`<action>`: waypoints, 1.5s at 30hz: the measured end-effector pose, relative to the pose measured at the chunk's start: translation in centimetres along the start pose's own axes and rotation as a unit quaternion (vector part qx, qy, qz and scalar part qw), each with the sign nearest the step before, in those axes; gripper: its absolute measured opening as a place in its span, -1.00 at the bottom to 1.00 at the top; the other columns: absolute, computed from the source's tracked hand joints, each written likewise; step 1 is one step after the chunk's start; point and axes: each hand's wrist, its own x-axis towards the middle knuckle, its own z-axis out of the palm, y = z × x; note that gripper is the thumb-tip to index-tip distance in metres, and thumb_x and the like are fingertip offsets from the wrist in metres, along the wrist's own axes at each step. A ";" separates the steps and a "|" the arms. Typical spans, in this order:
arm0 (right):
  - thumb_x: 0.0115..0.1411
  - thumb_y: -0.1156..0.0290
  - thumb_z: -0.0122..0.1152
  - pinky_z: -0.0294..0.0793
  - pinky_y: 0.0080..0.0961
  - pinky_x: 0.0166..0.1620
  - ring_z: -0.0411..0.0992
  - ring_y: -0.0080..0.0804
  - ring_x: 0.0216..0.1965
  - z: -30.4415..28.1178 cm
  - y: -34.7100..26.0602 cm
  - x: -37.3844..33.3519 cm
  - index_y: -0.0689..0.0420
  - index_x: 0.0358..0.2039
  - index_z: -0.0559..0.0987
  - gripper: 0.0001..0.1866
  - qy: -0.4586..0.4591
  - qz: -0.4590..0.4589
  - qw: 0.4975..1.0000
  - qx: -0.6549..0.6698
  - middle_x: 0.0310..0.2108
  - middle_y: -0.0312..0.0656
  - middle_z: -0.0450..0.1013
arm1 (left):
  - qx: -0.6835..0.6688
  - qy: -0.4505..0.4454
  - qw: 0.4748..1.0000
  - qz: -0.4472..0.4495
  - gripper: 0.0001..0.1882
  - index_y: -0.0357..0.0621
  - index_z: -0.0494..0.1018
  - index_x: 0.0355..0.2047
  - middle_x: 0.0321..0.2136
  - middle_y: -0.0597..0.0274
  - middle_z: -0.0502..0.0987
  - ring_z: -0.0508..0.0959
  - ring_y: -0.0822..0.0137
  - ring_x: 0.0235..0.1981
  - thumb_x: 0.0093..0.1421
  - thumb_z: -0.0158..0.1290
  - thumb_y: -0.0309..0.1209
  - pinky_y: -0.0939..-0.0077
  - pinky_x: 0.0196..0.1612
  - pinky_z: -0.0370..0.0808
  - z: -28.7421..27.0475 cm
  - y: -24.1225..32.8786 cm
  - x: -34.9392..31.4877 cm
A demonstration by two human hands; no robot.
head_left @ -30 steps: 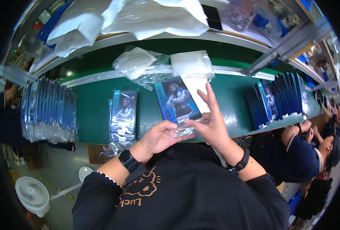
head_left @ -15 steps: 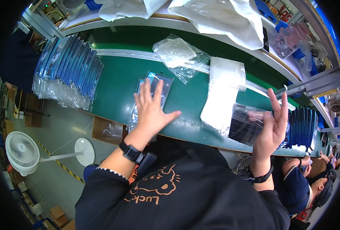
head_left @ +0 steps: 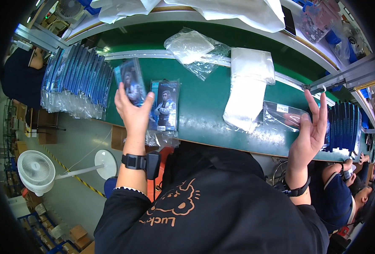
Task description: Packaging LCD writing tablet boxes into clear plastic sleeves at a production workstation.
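My left hand (head_left: 133,112) grips a flat blue printed package (head_left: 130,80), tilted and slightly blurred, just right of the packed row. Beside it on the green table lies a second flat package (head_left: 165,106) with a printed figure, partly in a clear sleeve. My right hand (head_left: 308,135) pinches a clear plastic bag (head_left: 280,118) with a small white label between thumb and finger, its other fingers raised. A stack of clear bags (head_left: 246,91) lies on the table left of that hand.
A row of upright bagged blue packages (head_left: 77,80) stands at the left, another dark blue row (head_left: 344,127) at the right. Crumpled clear plastic (head_left: 194,48) lies at the back. A white fan (head_left: 36,171) stands on the floor; people sit on both sides.
My left hand has lifted a package off the table and moved left. The bag in my right hand looked dark inside before; it now looks clear. The view has shifted somewhat.
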 end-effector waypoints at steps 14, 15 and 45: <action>0.17 0.68 -0.27 0.54 -0.59 -0.26 0.48 -0.49 -0.36 -4.1 1.3 0.4 0.28 0.20 0.06 -0.46 0.006 0.036 0.999 0.014 0.06 0.11 0.25 | 0.012 -0.036 0.999 -0.024 -0.08 -0.12 0.08 0.16 0.08 -0.10 0.10 0.27 0.00 0.04 -0.25 0.25 -0.36 0.24 0.10 0.24 -1.4 1.2 -0.4; 0.17 0.68 -0.27 0.54 -0.60 -0.26 0.47 -0.51 -0.34 -4.3 1.3 0.5 0.29 0.21 0.05 -0.46 -0.003 0.044 0.999 0.013 0.07 0.11 0.24 | -0.009 -0.015 1.000 -0.009 -0.09 -0.14 0.08 0.16 0.09 -0.10 0.08 0.26 0.01 0.04 -0.24 0.25 -0.37 0.26 0.10 0.24 -1.7 1.5 -0.1; -0.10 0.45 0.33 0.39 -0.69 -0.37 0.39 -0.53 -0.31 -2.2 2.7 -1.4 0.11 0.27 -0.03 -0.03 -0.248 0.164 0.954 0.040 0.01 -0.04 0.24 | -0.490 -0.455 0.703 -0.242 -0.69 -0.27 0.31 -0.10 -0.20 0.17 0.49 0.50 0.36 -0.18 0.14 0.04 -0.51 0.46 -0.09 0.43 7.7 8.4 -6.4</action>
